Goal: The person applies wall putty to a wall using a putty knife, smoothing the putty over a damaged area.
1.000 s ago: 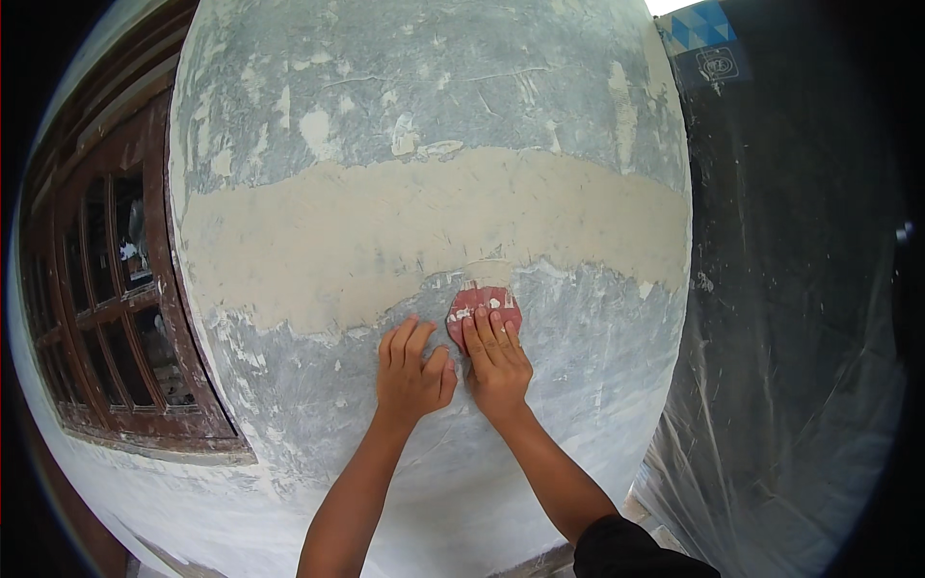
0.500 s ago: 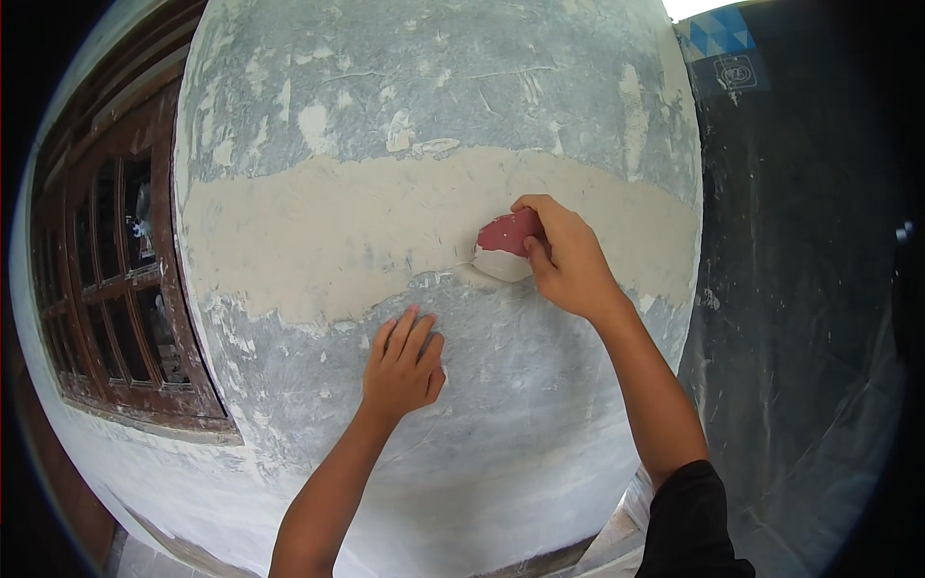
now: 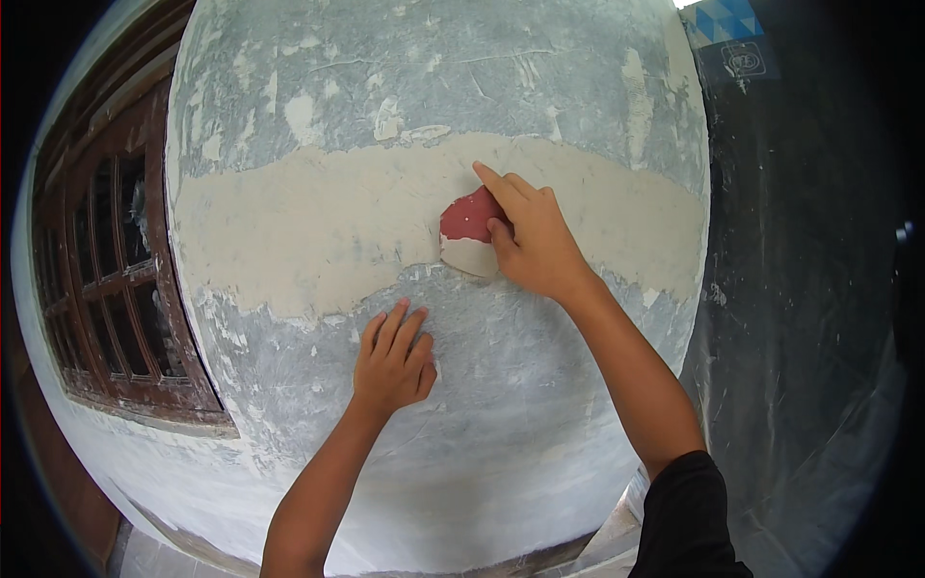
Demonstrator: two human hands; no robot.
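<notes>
My right hand [image 3: 533,229] grips a red putty scraper [image 3: 469,215], its lower part coated in pale filler. The scraper lies against the lower part of a wide cream band of putty [image 3: 289,226] that crosses the grey wall [image 3: 482,376]. My right index finger stretches up over the band, and the thumb presses on the tool's face. Below the band, my left hand [image 3: 393,361] rests on the bare grey plaster, fingers spread and pointing up, holding nothing.
A brown wooden window [image 3: 120,279] with small glass panes is set at the left. Dark sheeting [image 3: 790,318] hangs on the right, with a blue patterned patch [image 3: 723,21] at its top. Pale tiles [image 3: 154,559] show at the lower left.
My right hand has slid the scraper left along the lower part of the putty band, and its index finger has straightened. The left hand stays nearly in place.
</notes>
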